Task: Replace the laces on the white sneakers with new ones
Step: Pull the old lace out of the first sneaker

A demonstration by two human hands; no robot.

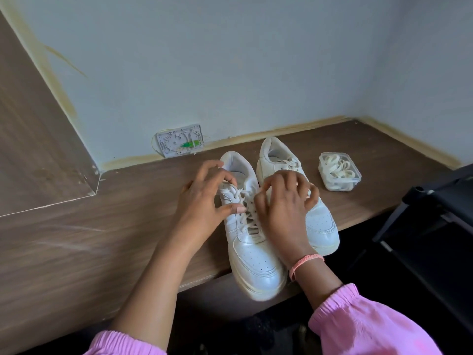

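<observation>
Working at the laced throat of the nearer white leather sneaker, both hands sit over its upper eyelets, which reads as the start of pulling the old lace out. The left hand rests against the sneaker's outer side with fingers curled toward the cream flat lace; the thumb lies flat by the eyelets, probably to steady the shoe, though a firm pinch on the lace cannot be made out. The right hand arches over the crossings with fingers bent down, its fingertips hidden, so what it has hold of cannot be told. Beyond that hand stands the second white sneaker, touching the first. Further past its knuckles, a small clear plastic box of coiled new laces waits on the brown wood-grain worktop, within easy reach. The nearer sneaker's toe overhangs the worktop edge toward the person.
</observation>
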